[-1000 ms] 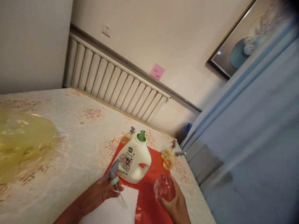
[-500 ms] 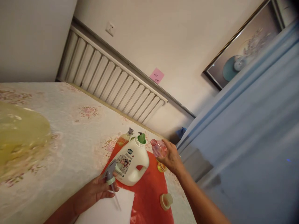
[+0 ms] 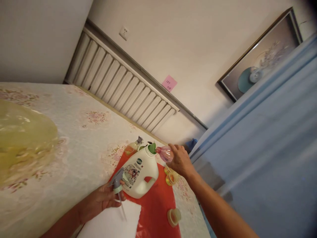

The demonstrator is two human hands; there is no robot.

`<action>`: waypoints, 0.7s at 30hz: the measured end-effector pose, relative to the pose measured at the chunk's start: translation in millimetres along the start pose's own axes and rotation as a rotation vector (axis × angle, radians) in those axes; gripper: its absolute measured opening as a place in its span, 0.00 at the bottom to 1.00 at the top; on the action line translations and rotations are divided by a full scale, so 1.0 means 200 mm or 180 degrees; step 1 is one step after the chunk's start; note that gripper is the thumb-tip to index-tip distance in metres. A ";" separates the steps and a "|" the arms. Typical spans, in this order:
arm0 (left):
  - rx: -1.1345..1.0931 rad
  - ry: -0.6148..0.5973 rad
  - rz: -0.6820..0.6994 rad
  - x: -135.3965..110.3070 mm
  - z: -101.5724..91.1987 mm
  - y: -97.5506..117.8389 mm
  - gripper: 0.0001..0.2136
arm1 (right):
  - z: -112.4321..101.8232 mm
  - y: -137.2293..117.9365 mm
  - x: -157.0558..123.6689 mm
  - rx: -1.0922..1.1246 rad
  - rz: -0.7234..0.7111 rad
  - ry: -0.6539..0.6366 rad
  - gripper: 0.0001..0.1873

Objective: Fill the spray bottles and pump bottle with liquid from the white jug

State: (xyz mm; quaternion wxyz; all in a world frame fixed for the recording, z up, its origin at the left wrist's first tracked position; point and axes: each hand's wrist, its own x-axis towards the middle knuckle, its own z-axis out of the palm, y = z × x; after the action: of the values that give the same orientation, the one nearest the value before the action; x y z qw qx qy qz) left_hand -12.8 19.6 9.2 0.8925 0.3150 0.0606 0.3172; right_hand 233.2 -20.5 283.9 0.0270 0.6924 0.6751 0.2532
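Note:
My right hand (image 3: 181, 161) grips a small clear pinkish bottle (image 3: 165, 153), tilted so its neck meets the green spout (image 3: 152, 148) of a large white detergent jug (image 3: 142, 175). The jug stands uncapped on a red sheet (image 3: 157, 211). Whether liquid is flowing I cannot make out. In my left hand (image 3: 106, 196), beside the jug's label side, is a grey spray pump head (image 3: 117, 183) with a pale green collar and a thin dip tube hanging down. A white sheet (image 3: 116, 221) lies below that hand.
A pump bottle with orange liquid (image 3: 130, 148) stands behind the jug. Right of it are a yellow-ringed clear container (image 3: 170, 178) and a pale cap (image 3: 174, 217). A large yellow translucent bag (image 3: 24, 142) sits at left on the floral tablecloth (image 3: 81, 148).
My right hand has brought the small bottle left and tipped its mouth to the jug's green spout. My left hand still holds the pump head in about the same place.

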 end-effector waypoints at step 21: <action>-0.0084 -0.0132 -0.0069 0.01 -0.06 -0.02 0.19 | -0.07 0.00 0.07 -0.0458 -0.0173 -0.0409 0.39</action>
State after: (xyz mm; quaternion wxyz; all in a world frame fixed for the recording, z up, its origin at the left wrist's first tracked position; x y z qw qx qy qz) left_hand -12.1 24.4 -2.7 0.9010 0.3090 0.0413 0.3016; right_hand 227.7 -11.5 299.8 0.1267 0.6849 0.6705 0.2553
